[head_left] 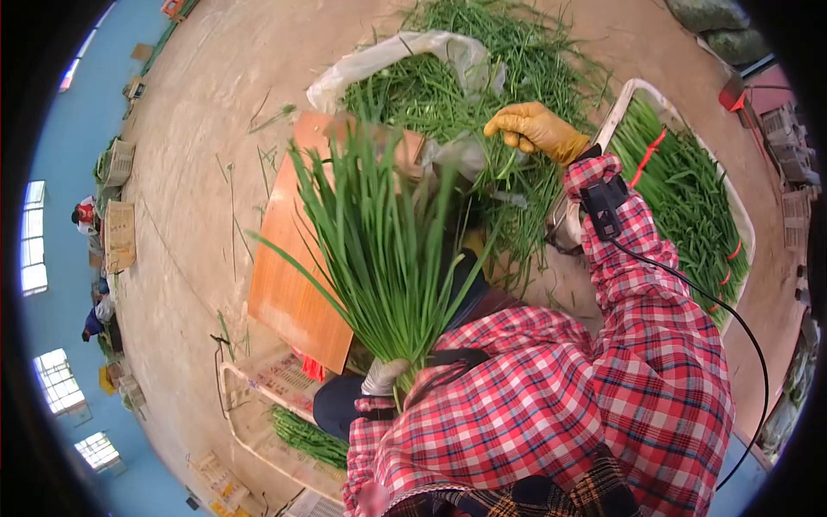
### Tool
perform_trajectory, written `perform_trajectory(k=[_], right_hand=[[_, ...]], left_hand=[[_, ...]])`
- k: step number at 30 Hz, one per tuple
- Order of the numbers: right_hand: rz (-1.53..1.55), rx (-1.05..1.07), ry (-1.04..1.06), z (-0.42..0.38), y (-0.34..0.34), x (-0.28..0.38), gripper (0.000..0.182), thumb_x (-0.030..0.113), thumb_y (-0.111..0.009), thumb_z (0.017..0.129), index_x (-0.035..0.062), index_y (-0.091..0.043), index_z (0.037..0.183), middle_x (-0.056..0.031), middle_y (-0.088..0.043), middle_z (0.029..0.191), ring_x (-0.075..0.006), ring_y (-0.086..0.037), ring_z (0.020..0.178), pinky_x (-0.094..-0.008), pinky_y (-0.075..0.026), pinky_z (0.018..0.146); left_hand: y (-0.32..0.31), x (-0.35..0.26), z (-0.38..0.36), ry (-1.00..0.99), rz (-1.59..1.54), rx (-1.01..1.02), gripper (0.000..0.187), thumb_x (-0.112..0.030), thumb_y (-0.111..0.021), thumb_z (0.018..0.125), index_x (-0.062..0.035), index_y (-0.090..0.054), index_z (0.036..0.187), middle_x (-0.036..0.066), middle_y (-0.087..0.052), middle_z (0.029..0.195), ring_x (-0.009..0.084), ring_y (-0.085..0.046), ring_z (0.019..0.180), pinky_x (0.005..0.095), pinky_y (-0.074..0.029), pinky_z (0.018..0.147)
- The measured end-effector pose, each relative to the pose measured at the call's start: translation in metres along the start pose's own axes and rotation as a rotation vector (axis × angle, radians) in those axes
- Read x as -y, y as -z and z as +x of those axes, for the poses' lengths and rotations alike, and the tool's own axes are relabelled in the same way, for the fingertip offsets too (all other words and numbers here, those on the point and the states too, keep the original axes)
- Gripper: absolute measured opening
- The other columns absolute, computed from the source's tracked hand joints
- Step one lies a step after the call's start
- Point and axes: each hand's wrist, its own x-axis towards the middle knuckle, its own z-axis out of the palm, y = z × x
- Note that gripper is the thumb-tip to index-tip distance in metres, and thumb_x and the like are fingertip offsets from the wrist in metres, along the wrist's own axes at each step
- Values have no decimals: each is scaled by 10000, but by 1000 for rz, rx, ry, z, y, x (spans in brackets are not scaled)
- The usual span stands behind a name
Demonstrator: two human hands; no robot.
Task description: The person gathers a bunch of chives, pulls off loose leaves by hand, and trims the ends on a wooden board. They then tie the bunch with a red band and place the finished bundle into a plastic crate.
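My left hand point(385, 376), in a pale glove, grips the lower end of a large bunch of long green stalks point(379, 267). The leaves fan upward over an orange-brown board point(293, 276). To the right, my right hand point(532, 129) wears a yellow glove and is raised over loose greens point(551, 77), with its fingers curled. Whether anything is between those fingers is too small to tell. A strapped device with a black cable sits at my right wrist.
At right, a white-rimmed crate point(748, 220) holds green bunches with red ties. Another crate point(258, 392) stands lower left, beside red ties point(313, 369). A plastic sheet point(362, 65) borders the loose pile. People and baskets point(120, 237) are at far left.
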Motion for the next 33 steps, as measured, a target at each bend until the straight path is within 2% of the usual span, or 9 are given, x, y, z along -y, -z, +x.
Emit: perform_trajectory(k=[3, 5, 10, 12, 14, 17, 25, 28, 33], right_hand=[[-200, -299, 255, 0, 31, 56, 207, 235, -575, 906, 76, -689, 971, -3, -628, 751, -59, -521, 573, -195, -395, 477], [-670, -736, 478, 53, 146, 29, 242, 182, -536, 895, 75, -643, 1084, -28, -650, 819, -119, -586, 723, -252, -479, 671], [-395, -496, 594, 32, 64, 106, 277, 238, -578, 870, 33, -646, 1043, -56, -651, 782, -129, -590, 704, -269, -483, 663], [-210, -121, 407, 23, -27, 109, 289, 289, -605, 864, 18, -673, 937, -52, -644, 746, -108, -573, 624, -258, -471, 588], [-395, -138, 305, 29, -62, 99, 361, 357, -622, 871, 1, -680, 851, -44, -633, 723, -90, -548, 571, -248, -453, 534], [-308, -131, 49, 46, -52, 62, 432, 426, -625, 871, -3, -672, 866, -38, -616, 682, -86, -548, 585, -231, -440, 530], [191, 105, 131, 42, -100, 54, 383, 380, -632, 891, 13, -665, 995, -32, -609, 670, -99, -561, 561, -239, -461, 544], [168, 271, 172, 45, -108, 54, 317, 331, -599, 919, 32, -692, 972, 32, -560, 682, -28, -444, 561, -181, -351, 495], [-238, -128, 245, 68, -103, 37, 247, 220, -582, 858, 36, -717, 762, -62, -630, 639, -160, -581, 597, -295, -457, 581]], left_hand=[[-10, -13, 8, 22, 128, 15, 641, -175, -742, 711, -15, -494, 1280, 69, -569, 1219, 218, -532, 1116, 343, -421, 961], [2, -3, 10, 29, 223, 50, 603, -104, -692, 703, -18, -502, 1269, 61, -574, 1199, 203, -535, 1104, 333, -422, 960], [-28, -27, 12, -30, 225, 73, 595, -132, -720, 710, -21, -507, 1254, 52, -582, 1163, 178, -535, 1069, 322, -421, 946], [-26, -24, 10, 3, 223, 59, 595, -136, -718, 711, -17, -504, 1253, 56, -581, 1158, 177, -530, 1064, 326, -420, 943], [-34, -33, 8, -7, 202, 67, 589, -132, -714, 712, -16, -506, 1251, 59, -581, 1157, 177, -531, 1061, 328, -421, 940], [-37, -31, 9, -11, 199, 62, 582, -122, -710, 716, -17, -506, 1250, 61, -581, 1158, 177, -530, 1063, 330, -420, 941], [-46, -31, 4, -1, 170, -27, 518, -106, -696, 726, -10, -538, 1209, 51, -600, 1112, 168, -555, 1008, 317, -441, 907], [-49, -34, 5, -27, 186, -48, 499, -105, -694, 723, -8, -551, 1191, 50, -604, 1098, 164, -561, 986, 313, -452, 885], [-47, -22, 13, -32, 214, -90, 505, -100, -697, 714, -6, -534, 1182, 55, -611, 1060, 158, -567, 956, 311, -461, 857]])
